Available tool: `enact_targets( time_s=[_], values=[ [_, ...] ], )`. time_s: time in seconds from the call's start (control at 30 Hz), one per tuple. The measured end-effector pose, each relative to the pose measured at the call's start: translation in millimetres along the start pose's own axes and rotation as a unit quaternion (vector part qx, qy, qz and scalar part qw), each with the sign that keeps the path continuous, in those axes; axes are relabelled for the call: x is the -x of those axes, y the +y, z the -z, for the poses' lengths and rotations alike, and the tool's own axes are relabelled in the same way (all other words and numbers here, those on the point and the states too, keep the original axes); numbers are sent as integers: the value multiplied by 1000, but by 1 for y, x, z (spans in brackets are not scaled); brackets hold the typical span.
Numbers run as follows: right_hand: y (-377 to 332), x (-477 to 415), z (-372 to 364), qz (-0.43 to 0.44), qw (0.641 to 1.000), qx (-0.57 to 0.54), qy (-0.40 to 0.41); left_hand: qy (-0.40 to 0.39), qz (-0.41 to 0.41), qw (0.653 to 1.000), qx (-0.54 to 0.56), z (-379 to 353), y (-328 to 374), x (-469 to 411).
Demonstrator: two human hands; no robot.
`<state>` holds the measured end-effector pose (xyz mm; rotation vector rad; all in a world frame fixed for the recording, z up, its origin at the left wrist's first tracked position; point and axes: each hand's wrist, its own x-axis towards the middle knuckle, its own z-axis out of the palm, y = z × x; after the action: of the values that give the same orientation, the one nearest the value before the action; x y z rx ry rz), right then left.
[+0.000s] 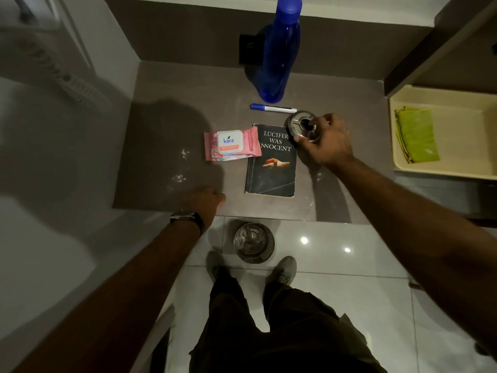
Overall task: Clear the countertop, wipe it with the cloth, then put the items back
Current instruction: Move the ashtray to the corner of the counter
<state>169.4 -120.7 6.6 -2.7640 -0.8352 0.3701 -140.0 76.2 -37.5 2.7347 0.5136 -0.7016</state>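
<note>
1. Head view: the right hand (326, 142) reaches over the right part of the grey stone counter (161, 84). Its fingers and thumb curl round the rim of a round clear glass ashtray (302, 122).
2. The ashtray is just beside the far right corner of a black paperback book (271, 168). I cannot tell whether it rests on the counter or is lifted.
3. The left hand (205, 201) rests at the counter's front edge with loosely bent fingers, holding nothing.
4. A pink pack of wet wipes (231, 144) lies against the book's left side, overlapping its far left corner.
5. A white marker with a blue cap (273, 108) lies behind the book, and a tall blue plastic bottle (279, 49) stands near the back edge.
6. White powdery smears (178, 179) mark the counter left of the book.
7. The folded green cloth (416, 134) lies in a cream plastic tray (443, 103) beyond the counter's right edge.
</note>
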Motion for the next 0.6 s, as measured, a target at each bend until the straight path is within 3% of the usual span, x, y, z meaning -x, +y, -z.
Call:
enact_targets(
  time_s=[0.6],
  values=[
    [-2,5,-3,5,999,40,-16,-2,-16,1000,2,1,0,-2]
  ],
)
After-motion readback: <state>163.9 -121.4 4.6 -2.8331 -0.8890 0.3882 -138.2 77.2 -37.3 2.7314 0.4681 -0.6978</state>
